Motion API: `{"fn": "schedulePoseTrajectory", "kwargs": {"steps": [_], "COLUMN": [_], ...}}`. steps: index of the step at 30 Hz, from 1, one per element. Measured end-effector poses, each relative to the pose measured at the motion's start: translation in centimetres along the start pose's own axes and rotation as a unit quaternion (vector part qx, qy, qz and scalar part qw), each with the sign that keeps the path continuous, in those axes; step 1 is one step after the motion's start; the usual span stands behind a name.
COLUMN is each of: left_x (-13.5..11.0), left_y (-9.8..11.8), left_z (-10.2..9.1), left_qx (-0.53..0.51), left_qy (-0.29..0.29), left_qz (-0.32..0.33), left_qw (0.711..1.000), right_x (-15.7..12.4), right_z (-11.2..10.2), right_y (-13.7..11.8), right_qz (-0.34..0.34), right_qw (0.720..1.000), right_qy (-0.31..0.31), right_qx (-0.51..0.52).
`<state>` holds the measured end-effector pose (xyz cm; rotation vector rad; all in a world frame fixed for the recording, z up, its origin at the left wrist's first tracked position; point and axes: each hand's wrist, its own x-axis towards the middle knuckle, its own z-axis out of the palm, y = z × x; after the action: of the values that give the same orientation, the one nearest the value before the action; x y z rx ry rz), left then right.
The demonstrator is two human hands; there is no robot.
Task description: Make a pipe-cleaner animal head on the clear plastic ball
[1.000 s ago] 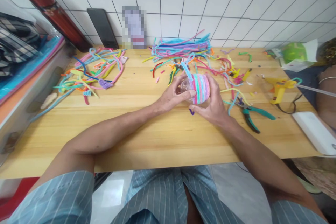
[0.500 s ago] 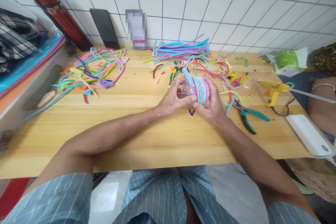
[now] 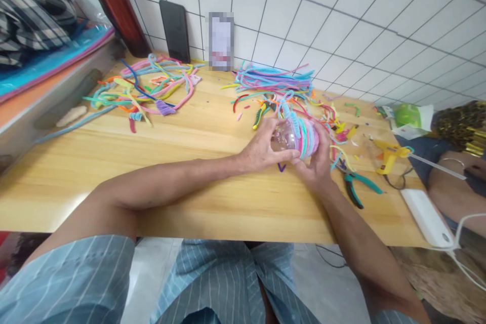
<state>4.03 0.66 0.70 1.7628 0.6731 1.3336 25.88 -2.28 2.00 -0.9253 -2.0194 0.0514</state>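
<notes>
Both hands hold a clear plastic cup [image 3: 281,137] on its side above the table. Pink, mint, blue and lilac pipe cleaners wrap around its right part, and a light-blue twisted loop sticks up from it. My left hand [image 3: 266,149] is closed around the bare clear end, thumb along the near side. My right hand [image 3: 317,162] grips the wrapped end, fingers curled behind it. A small purple V-shaped piece [image 3: 281,167] lies just below the cup. Teal-handled pliers [image 3: 355,185] lie right of my right hand, and yellow-black cutters [image 3: 260,114] lie behind the left.
Loose pipe cleaners [image 3: 144,88] lie in a tangle at left, with a bundle [image 3: 275,80] by the tiled wall. A yellow glue gun [image 3: 389,156] and a white power bank [image 3: 427,217] are at right, beside another person's arm [image 3: 455,177]. A red thermos [image 3: 117,7] and phone [image 3: 175,30] stand behind.
The camera view has turned, so the table's contents appear shifted. Both hands still hold the cup, which is tipped slightly differently, showing more of its clear end.
</notes>
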Motion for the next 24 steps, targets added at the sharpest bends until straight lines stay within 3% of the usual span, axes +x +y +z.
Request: {"fn": "schedulePoseTrajectory", "kwargs": {"steps": [6, 16, 24], "left_x": [0.02, 0.21, -0.30], "left_y": [0.45, 0.40, 0.07], "left_z": [0.04, -0.81, -0.45], "left_qx": [0.020, -0.030, -0.003], "left_qy": [0.007, -0.029, -0.006], "left_qz": [0.042, -0.022, -0.042], "left_qw": [0.999, 0.999, 0.999], "right_x": [-0.30, 0.18, -0.25], "right_z": [-0.11, -0.15, 0.10], "right_y": [0.09, -0.59, -0.34], "right_qz": [-0.016, 0.008, 0.035], "right_qw": [1.000, 1.000, 0.999], "right_qy": [0.009, 0.005, -0.022], "right_qx": [-0.006, -0.012, 0.000]}}
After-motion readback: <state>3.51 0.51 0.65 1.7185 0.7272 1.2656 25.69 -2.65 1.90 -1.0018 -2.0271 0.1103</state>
